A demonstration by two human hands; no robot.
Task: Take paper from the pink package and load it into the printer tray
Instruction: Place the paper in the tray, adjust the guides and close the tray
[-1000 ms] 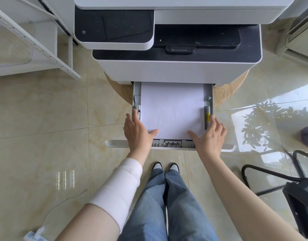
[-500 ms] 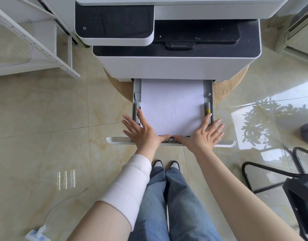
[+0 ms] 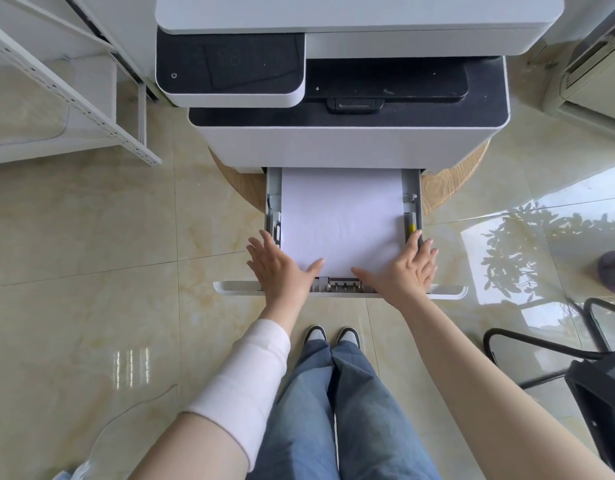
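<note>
A white and black printer (image 3: 347, 143) stands on a round wooden stand. Its paper tray (image 3: 448, 292) is pulled out toward me, with a flat stack of white paper (image 3: 340, 216) lying in it. My left hand (image 3: 282, 270) rests flat with spread fingers on the tray's near left corner, thumb on the paper. My right hand (image 3: 405, 268) lies flat on the near right corner, fingertips at the right side guide with its yellow mark (image 3: 412, 227). Neither hand holds anything. The pink package is out of view.
A white metal shelf (image 3: 74, 98) stands at the left. A black chair frame (image 3: 559, 358) is at the lower right. My legs and shoes (image 3: 332, 336) are just below the tray. A white cable (image 3: 101, 441) lies on the tiled floor at lower left.
The tray with paper has slid a little further into the printer. Both hands shifted from the tray's sides toward its front corners, fingers spread flat.
</note>
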